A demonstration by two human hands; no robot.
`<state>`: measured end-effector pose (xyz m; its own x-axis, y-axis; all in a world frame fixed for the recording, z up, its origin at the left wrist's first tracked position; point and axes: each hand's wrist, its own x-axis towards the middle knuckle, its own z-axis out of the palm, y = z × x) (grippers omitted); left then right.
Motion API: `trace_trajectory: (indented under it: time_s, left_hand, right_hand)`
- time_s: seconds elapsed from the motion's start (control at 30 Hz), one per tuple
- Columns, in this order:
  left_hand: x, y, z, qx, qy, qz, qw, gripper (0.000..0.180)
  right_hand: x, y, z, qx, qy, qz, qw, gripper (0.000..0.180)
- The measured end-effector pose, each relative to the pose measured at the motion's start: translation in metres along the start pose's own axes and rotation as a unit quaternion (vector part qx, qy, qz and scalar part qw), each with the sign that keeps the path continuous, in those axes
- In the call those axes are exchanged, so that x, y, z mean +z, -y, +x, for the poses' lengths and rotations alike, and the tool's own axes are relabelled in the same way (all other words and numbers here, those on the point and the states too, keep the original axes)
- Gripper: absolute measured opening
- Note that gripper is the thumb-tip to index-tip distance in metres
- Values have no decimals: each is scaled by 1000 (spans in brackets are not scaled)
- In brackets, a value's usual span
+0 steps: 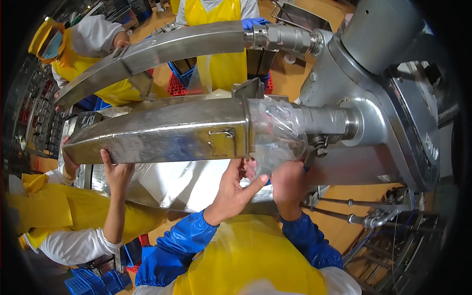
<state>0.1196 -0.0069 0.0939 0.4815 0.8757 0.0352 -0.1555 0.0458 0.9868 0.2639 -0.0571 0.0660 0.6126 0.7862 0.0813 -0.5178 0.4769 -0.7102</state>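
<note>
Film [279,132] at nozzle [322,119], left hand [232,192] and right hand [289,186] alongside

To the left of the left hand [231,191], and lower than it, there extends a shiny metal table [141,196]. On this table, just beside the same hand, is a flat, bright white area [182,181]; I cannot tell if it is a sheet or reflected light. The tan floor [339,200] is visible to the right of the right hand [290,183]. Blue crates [93,282] appear to stand on the floor, well apart from the left hand, toward the lower left.
</note>
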Motion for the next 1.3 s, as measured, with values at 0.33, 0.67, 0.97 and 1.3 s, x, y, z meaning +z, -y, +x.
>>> trace_trajectory:
  time_s: [0.33, 0.67, 0.97, 1.3]
  left_hand:
    - [-69, -6, -16, 23, -148, -3, 989, 41]
    - [-150, 9, -59, -20, -216, -80, 973, 73]
    - [-123, 40, -98, -66, -140, -16, 988, 63]
    - [-98, 25, -102, 0, -58, 49, 997, 59]
  right_hand:
    - [43, -1, -1, 0, 20, 89, 996, 30]
    - [78, 2, 0, -56, -51, 21, 997, 28]
    - [61, -6, 9, -73, 14, 27, 997, 28]
    - [-30, 32, 16, -43, 16, -326, 944, 14]
